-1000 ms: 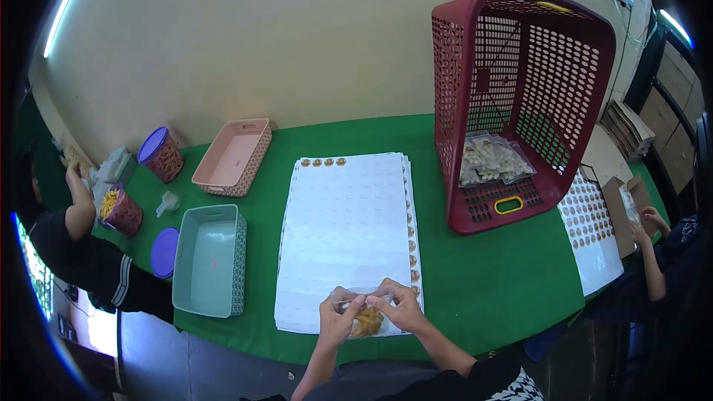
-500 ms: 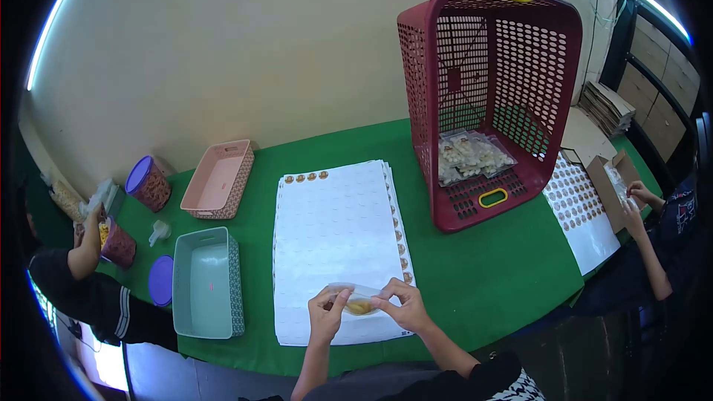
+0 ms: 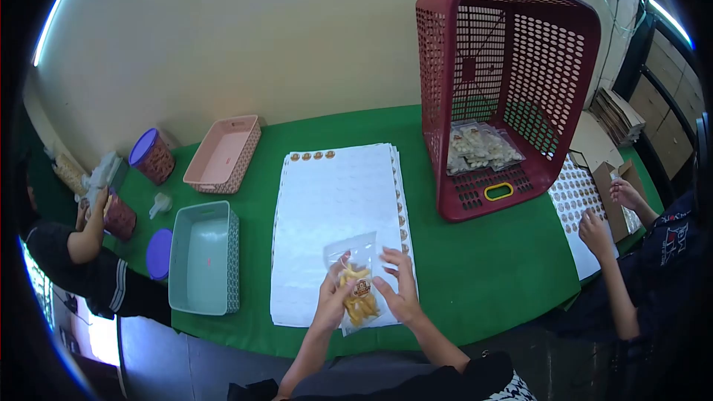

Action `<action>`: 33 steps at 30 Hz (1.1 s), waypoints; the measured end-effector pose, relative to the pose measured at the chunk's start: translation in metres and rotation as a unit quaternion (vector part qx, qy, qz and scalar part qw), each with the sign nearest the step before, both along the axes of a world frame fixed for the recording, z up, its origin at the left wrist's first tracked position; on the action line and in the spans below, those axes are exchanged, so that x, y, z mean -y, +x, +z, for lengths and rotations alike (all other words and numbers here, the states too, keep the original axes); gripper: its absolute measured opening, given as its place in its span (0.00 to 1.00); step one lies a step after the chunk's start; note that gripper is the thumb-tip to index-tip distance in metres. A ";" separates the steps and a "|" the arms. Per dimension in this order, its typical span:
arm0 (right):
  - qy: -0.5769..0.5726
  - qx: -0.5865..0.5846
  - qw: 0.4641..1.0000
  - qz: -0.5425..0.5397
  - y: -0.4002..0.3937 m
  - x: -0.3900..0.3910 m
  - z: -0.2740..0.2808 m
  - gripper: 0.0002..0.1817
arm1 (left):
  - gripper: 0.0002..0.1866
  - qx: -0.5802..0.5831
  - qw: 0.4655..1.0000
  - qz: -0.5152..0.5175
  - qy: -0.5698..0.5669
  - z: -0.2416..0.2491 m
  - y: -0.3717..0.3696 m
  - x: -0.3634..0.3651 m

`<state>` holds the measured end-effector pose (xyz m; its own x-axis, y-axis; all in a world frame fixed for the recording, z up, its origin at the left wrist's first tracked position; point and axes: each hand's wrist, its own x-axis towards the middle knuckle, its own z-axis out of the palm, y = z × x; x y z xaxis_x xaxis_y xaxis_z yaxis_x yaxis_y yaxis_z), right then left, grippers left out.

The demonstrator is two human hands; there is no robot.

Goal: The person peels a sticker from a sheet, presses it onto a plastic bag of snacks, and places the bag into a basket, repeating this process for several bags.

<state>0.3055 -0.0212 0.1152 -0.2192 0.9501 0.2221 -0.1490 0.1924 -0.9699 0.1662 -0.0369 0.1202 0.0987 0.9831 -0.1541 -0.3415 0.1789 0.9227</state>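
Note:
A clear plastic bag [image 3: 359,297] of yellowish snack pieces, with a round brown label on its front, is held upright over the white sheets. My left hand [image 3: 331,298] grips its left side, thumb on the front. Beside the bag's right edge is my right hand [image 3: 401,289], its fingers apart and the thumb close to the bag. Under both hands lies a stack of white sheets [image 3: 334,200] with round brown stickers along the top left and right edge.
On the green table [image 3: 490,275] stand a teal basket [image 3: 202,267], a pink basket [image 3: 223,152], a purple lid [image 3: 159,254], a jar [image 3: 152,160] and a tipped maroon crate [image 3: 438,104] holding filled bags [image 3: 479,148]. People work at left [image 3: 56,238] and right [image 3: 624,289].
The bag has turned from flat to upright, showing its label. My right hand's fingers have opened away from it. The person at right has moved one hand off the box onto the sticker sheet.

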 end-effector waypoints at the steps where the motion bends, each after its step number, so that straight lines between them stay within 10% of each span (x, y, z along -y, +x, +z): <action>1: -0.012 0.030 0.997 -0.077 -0.002 0.001 0.000 0.19 | 0.28 0.095 0.995 0.043 0.007 0.000 0.000 0.001; 5: -0.173 -0.082 0.976 0.105 -0.002 -0.001 -0.013 0.16 | 0.19 -0.077 0.994 0.064 0.049 -0.009 0.004 0.003; 9: -0.156 -0.066 0.985 0.037 0.002 -0.003 -0.014 0.11 | 0.17 -0.180 0.984 0.003 0.017 -0.004 0.010 0.005; 29: -0.243 0.049 0.950 0.189 0.074 -0.010 -0.029 0.23 | 0.15 -0.115 0.993 0.032 -0.014 -0.015 0.027 -0.005; 33: -0.185 -0.065 0.979 -0.049 0.126 -0.022 -0.054 0.22 | 0.14 -0.109 0.990 0.087 0.037 -0.020 0.014 -0.011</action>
